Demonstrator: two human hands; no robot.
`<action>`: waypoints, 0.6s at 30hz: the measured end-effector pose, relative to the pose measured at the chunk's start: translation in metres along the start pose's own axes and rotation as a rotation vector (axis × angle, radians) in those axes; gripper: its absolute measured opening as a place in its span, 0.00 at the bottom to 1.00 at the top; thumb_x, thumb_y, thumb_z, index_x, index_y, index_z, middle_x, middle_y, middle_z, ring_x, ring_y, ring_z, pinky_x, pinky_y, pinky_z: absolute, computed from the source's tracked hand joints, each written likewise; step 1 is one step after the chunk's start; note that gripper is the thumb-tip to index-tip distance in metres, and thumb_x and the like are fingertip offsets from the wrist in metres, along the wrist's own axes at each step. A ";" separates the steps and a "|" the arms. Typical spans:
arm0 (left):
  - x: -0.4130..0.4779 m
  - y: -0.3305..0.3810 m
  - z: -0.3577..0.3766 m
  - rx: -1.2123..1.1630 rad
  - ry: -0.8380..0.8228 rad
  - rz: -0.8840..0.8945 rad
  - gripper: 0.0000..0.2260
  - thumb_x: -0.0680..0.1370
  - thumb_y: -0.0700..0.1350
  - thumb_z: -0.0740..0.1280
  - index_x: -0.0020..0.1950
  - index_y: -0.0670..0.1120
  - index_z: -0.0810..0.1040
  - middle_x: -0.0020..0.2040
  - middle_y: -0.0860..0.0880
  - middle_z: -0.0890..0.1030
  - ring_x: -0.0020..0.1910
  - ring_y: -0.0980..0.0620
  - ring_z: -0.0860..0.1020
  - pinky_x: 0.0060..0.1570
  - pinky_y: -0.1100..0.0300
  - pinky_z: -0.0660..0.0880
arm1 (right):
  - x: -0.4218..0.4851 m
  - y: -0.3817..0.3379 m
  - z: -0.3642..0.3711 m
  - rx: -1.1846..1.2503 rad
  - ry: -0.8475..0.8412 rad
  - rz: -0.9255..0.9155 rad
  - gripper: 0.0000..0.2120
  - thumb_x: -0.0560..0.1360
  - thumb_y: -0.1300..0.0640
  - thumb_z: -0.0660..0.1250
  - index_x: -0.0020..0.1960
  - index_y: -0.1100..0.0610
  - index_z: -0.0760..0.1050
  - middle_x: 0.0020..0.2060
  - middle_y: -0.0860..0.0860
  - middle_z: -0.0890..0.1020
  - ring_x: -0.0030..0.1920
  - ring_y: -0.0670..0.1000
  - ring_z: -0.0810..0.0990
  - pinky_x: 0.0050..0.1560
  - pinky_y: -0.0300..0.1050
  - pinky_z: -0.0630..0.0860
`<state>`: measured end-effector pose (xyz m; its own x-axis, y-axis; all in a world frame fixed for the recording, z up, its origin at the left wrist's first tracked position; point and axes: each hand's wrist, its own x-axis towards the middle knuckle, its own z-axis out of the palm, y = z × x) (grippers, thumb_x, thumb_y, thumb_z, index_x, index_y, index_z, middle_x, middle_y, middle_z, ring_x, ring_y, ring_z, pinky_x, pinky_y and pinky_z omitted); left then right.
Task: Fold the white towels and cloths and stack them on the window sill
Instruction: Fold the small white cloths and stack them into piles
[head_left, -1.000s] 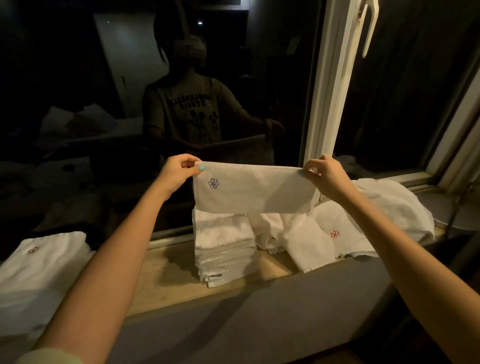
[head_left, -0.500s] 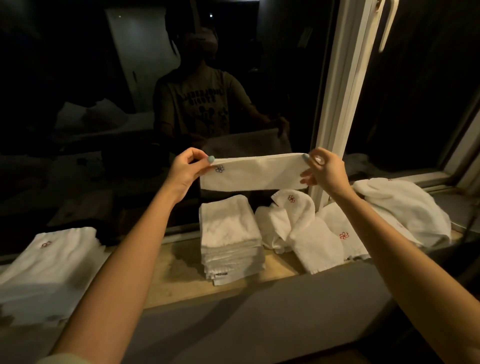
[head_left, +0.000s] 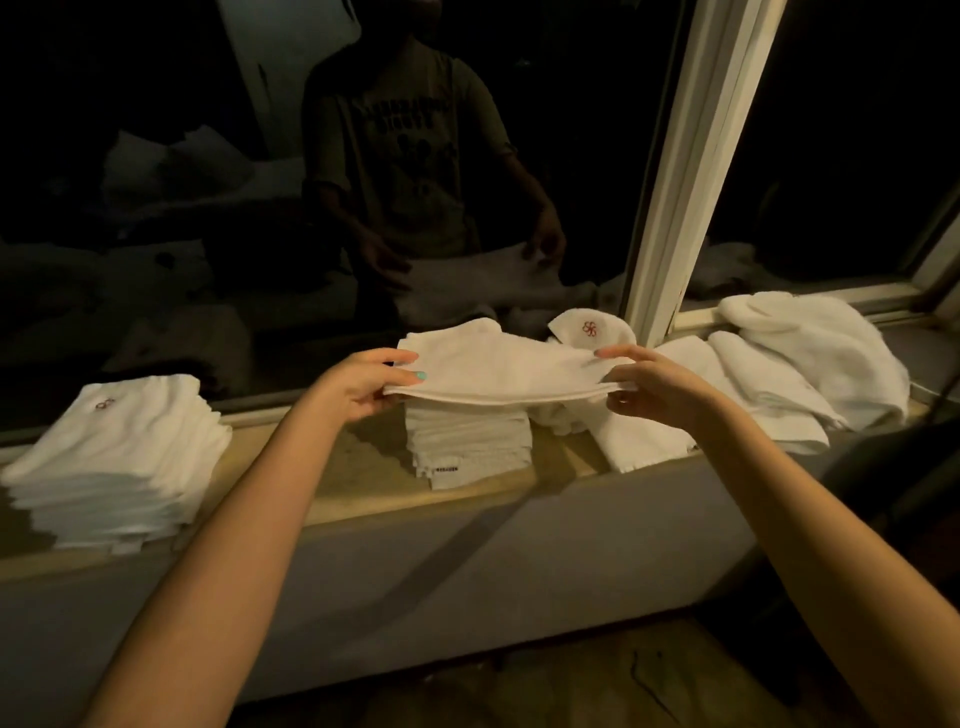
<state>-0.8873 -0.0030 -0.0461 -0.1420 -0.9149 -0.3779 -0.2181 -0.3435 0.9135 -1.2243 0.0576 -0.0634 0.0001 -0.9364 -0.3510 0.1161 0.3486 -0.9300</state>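
Observation:
A folded white cloth lies flat between my hands, just above the middle stack of folded cloths on the wooden window sill. My left hand pinches its left edge with thumb on top. My right hand pinches its right edge. Whether the cloth touches the stack I cannot tell. A second, larger stack of folded towels sits at the sill's left end. Unfolded white cloths lie heaped at the right, one showing a red flower mark.
A white window post rises behind the loose cloths. Dark glass behind the sill reflects a person and the cloth. Below the sill is a grey wall, then floor. A dark object stands at the far right.
The cloth has gone from hanging upright in front of the glass to lying flat. Both hands have lowered it over the middle stack, and my view has tipped downward.

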 end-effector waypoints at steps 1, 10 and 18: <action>-0.002 -0.003 -0.001 0.022 -0.023 -0.011 0.17 0.76 0.32 0.67 0.62 0.47 0.77 0.50 0.51 0.77 0.46 0.56 0.76 0.43 0.64 0.73 | -0.001 0.003 0.000 0.005 -0.032 0.046 0.16 0.76 0.68 0.64 0.61 0.58 0.76 0.54 0.57 0.74 0.47 0.53 0.76 0.41 0.39 0.80; 0.000 -0.015 0.000 0.103 0.111 0.119 0.09 0.74 0.37 0.71 0.53 0.43 0.83 0.46 0.48 0.82 0.46 0.52 0.79 0.46 0.62 0.76 | 0.011 0.029 -0.002 -0.082 -0.048 -0.005 0.15 0.76 0.51 0.67 0.62 0.52 0.78 0.65 0.49 0.71 0.64 0.54 0.72 0.60 0.49 0.74; 0.008 0.001 0.002 0.144 -0.037 0.189 0.22 0.75 0.32 0.67 0.65 0.51 0.76 0.57 0.47 0.78 0.53 0.47 0.79 0.53 0.50 0.78 | 0.024 0.019 -0.005 -0.266 -0.068 -0.131 0.23 0.78 0.61 0.65 0.70 0.48 0.69 0.66 0.52 0.68 0.60 0.56 0.73 0.50 0.43 0.80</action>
<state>-0.8910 -0.0104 -0.0488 -0.2282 -0.9506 -0.2103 -0.3191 -0.1311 0.9386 -1.2274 0.0424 -0.0897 0.0700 -0.9716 -0.2262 -0.1444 0.2145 -0.9660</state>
